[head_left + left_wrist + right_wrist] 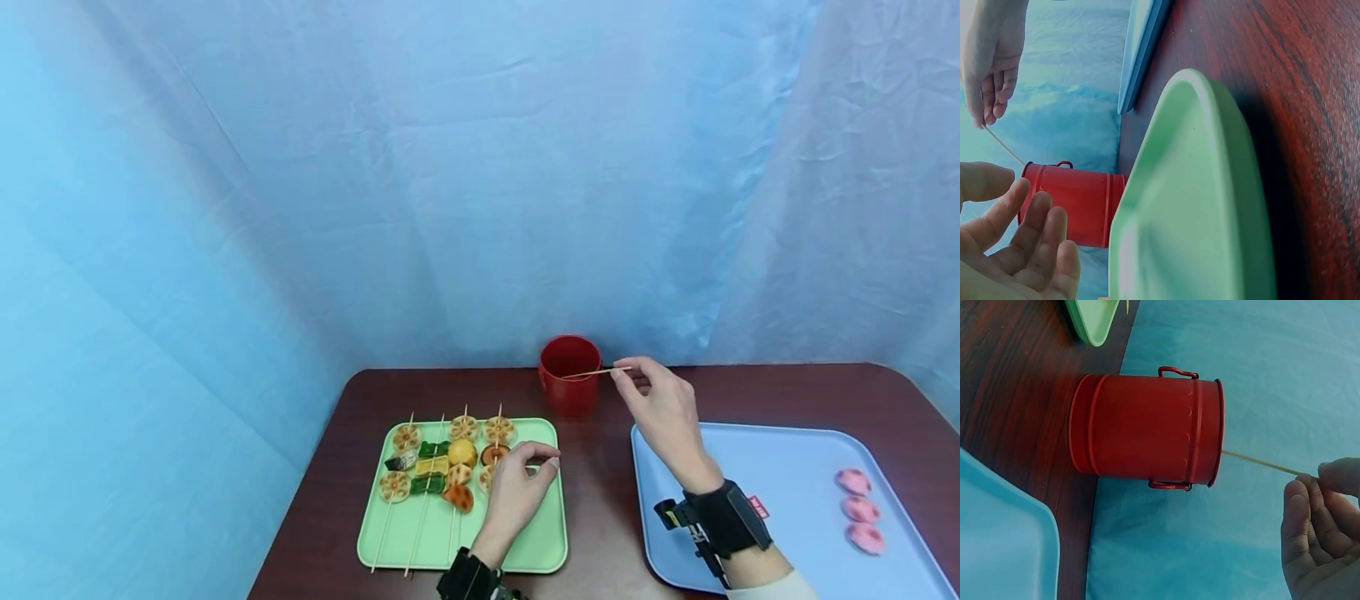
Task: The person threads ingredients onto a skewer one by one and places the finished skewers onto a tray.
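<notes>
My right hand [663,408] pinches one end of a thin wooden skewer [596,372] between thumb and fingertips. The skewer slants down past the rim of a red bucket [1141,428], its lower end hidden inside. Over the right part of a light green tray [536,546], my left hand [516,492] hovers with loosely bent fingers and nothing between them. Several skewers of toy food lie on that tray: lotus root slices [394,487], green pieces [428,483], a yellow ball [462,452] and others. The left hand partly covers the rightmost skewer.
A blue tray [787,454] lies on the right of the dark wooden table [600,517], beneath my right forearm. Three pink pieces [861,508] sit in a row on it. Light blue cloth [480,183] hangs behind the table. The bucket has small side handles [1179,372].
</notes>
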`<action>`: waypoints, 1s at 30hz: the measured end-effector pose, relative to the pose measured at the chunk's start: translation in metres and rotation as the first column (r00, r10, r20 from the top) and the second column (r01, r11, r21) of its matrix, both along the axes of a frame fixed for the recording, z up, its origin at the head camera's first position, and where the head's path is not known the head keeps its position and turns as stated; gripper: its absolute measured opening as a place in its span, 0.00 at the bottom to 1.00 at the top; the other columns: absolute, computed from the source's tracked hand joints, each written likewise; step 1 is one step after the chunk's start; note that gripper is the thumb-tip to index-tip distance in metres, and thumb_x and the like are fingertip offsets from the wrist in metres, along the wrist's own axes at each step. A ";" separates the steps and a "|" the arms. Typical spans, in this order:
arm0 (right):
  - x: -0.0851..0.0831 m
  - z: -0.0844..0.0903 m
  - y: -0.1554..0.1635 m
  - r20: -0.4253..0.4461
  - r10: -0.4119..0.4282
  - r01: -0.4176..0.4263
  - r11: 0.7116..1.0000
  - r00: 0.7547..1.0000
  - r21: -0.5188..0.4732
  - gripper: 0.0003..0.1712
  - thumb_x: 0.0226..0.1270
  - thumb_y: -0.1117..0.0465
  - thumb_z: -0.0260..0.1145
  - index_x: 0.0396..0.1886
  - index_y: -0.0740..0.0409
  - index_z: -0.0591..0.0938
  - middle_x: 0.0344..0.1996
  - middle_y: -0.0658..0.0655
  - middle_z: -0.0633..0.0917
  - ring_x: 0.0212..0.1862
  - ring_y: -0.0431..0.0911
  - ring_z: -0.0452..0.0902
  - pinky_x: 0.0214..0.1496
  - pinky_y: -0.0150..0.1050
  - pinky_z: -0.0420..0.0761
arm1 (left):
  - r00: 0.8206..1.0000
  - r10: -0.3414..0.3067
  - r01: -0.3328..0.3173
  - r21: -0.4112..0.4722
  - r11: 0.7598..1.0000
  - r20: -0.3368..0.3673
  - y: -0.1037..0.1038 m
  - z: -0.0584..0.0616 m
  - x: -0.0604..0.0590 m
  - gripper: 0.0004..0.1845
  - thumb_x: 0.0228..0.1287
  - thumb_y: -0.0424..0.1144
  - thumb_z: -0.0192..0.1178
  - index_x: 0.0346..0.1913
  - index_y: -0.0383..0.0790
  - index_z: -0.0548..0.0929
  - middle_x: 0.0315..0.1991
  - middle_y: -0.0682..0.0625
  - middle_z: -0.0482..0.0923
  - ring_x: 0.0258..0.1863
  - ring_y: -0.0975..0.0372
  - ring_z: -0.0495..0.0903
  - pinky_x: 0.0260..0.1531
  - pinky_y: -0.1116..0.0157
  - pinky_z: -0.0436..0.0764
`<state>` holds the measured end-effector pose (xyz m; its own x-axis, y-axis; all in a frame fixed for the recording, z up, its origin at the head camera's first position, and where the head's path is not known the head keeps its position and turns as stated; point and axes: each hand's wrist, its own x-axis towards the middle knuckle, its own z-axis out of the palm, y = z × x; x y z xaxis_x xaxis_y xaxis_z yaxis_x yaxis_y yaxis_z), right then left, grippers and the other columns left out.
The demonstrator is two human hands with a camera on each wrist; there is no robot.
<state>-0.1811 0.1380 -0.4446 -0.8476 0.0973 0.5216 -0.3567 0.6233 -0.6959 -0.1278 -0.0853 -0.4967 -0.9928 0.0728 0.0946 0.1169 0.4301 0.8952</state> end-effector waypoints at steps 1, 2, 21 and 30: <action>0.001 0.000 0.001 -0.010 -0.005 0.005 1.000 1.000 -0.002 0.09 0.73 0.62 0.69 0.48 0.60 0.87 0.39 0.57 0.90 0.37 0.49 0.84 0.40 0.19 0.75 | 1.000 0.000 0.000 0.005 1.000 0.003 0.000 0.000 0.000 0.06 0.67 0.39 0.66 0.43 0.47 0.91 0.40 0.60 0.86 0.39 0.69 0.84 0.41 0.67 0.80; 0.002 0.000 0.002 -0.020 -0.010 0.010 1.000 1.000 -0.004 0.09 0.73 0.62 0.69 0.48 0.60 0.87 0.40 0.57 0.90 0.37 0.49 0.85 0.40 0.19 0.75 | 1.000 0.000 0.000 0.011 1.000 0.007 0.000 0.000 0.000 0.06 0.67 0.39 0.66 0.43 0.47 0.91 0.40 0.60 0.86 0.39 0.69 0.84 0.41 0.68 0.81; 0.056 0.007 0.033 -0.001 -0.043 0.041 0.964 0.999 -0.261 0.12 0.75 0.67 0.65 0.54 0.60 0.84 0.42 0.56 0.91 0.43 0.28 0.85 0.43 0.21 0.80 | 1.000 0.006 -0.006 0.015 1.000 0.018 0.003 0.002 0.002 0.10 0.68 0.38 0.64 0.48 0.40 0.89 0.43 0.58 0.85 0.43 0.64 0.84 0.41 0.67 0.82; 0.075 0.007 0.049 0.200 0.066 0.037 0.881 0.978 -0.472 0.15 0.79 0.58 0.62 0.55 0.66 0.80 0.43 0.49 0.91 0.45 0.38 0.88 0.45 0.30 0.84 | 0.998 -0.045 0.040 0.130 0.991 0.038 0.008 0.008 0.003 0.15 0.72 0.40 0.62 0.58 0.43 0.84 0.50 0.49 0.85 0.51 0.59 0.84 0.49 0.63 0.81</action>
<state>-0.1062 0.1872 -0.4379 -0.9332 0.2739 0.2325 -0.1813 0.1995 -0.9630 -0.1246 -0.0769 -0.4886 -0.9923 0.1051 0.0660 0.0953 0.3056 0.9474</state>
